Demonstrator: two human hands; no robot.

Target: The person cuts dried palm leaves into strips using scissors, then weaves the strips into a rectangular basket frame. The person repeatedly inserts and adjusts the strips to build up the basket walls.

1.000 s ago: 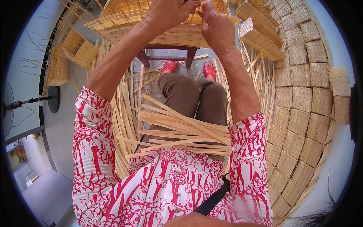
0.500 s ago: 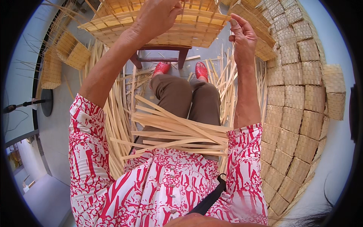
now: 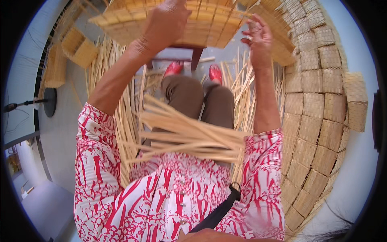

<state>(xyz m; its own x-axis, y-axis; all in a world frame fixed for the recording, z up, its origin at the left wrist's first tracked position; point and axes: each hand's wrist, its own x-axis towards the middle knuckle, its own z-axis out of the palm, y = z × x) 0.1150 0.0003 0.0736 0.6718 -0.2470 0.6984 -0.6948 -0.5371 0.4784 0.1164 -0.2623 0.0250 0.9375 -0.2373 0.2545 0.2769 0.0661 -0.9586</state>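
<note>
A partly woven basket (image 3: 209, 28) of flat tan strips rests on a dark wooden stool (image 3: 196, 56) in front of me, its top cut off by the view. Across its front wall lies my left hand (image 3: 165, 24), fingers curled and blurred, thumb close to the weave; whatever it grips is hidden. Beside the basket's right corner is my right hand (image 3: 259, 38), raised, with bent fingers closed at the end of a thin strip (image 3: 242, 13) that runs out from the weave. More loose flat strips (image 3: 181, 125) lie across my lap.
Long loose strips (image 3: 125, 109) cover the floor on both sides of my legs. Woven baskets stand left (image 3: 78, 48) and right (image 3: 278, 36). Stacked woven pieces (image 3: 314, 109) line the right wall. A round black stand base (image 3: 50, 102) sits at the left.
My left hand has shifted slightly left and down along the basket front and is now blurred. The basket has moved up a little; my right hand stays near its corner.
</note>
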